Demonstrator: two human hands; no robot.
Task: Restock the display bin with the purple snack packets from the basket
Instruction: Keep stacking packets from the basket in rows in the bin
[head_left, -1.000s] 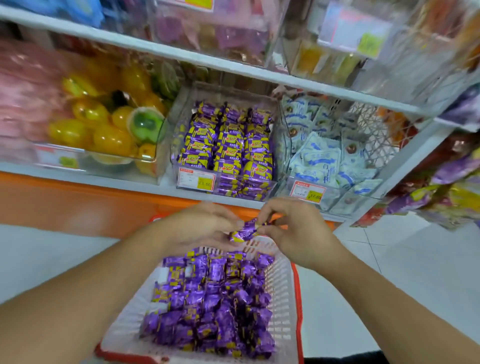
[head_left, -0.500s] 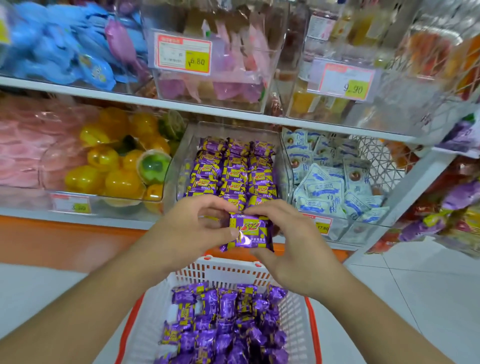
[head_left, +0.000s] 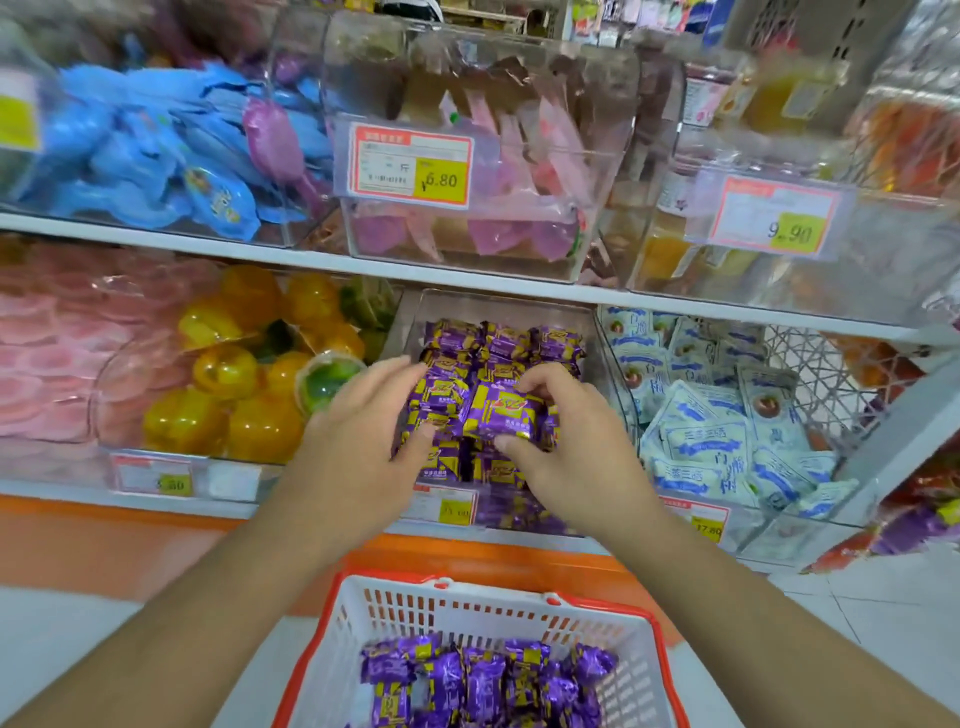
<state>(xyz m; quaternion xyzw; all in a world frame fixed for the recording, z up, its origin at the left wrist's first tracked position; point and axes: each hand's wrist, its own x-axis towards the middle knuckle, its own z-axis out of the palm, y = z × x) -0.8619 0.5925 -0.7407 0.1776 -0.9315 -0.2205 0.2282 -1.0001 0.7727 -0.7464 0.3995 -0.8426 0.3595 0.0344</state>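
1. Since half a second ago, the purple snack packet (head_left: 503, 413) has been carried from above the basket (head_left: 470, 613) up over the display bin (head_left: 602, 358) at frame centre.
2. It is pinched by the right hand (head_left: 563, 452) between thumb and curled fingers; the left hand (head_left: 363, 441) is held beside it with fingers loosely spread.
3. The bin is nearly stocked, yet many packets are left in the basket (lower centre).
4. Price tags read 6.80, 9.90 and 17.80; the packet's lettering cannot be made out.
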